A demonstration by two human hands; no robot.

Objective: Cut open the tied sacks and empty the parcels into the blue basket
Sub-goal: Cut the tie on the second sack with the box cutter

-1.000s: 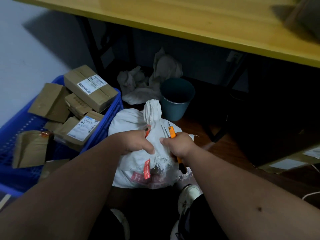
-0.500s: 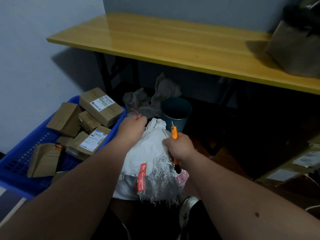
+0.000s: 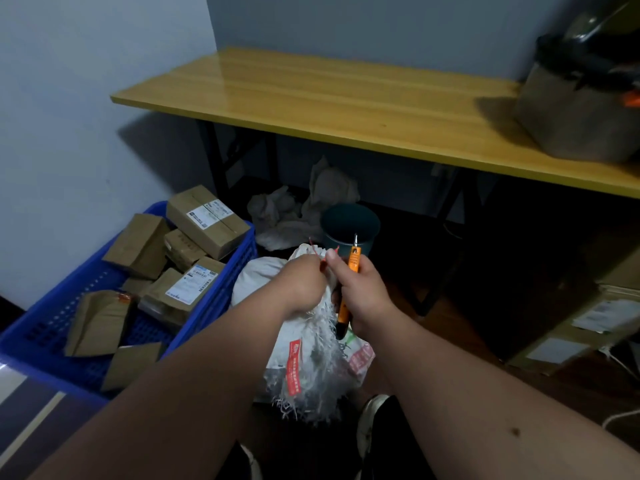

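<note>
I see the left hand (image 3: 304, 282) has lifted off the sack (image 3: 308, 355), pinching a thin red tie (image 3: 316, 249), probably cut free. The right hand (image 3: 360, 292) grips the orange knife (image 3: 349, 289). The white sack stands frayed beside the blue basket (image 3: 211, 306), so emptying looks next.

hands hide sack (image 3: 304, 358) neck.

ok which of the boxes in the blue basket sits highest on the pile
The long cardboard box at the blue basket's far corner, white label facing up; it rests atop the other parcels, which lie lower and more tilted.
</note>
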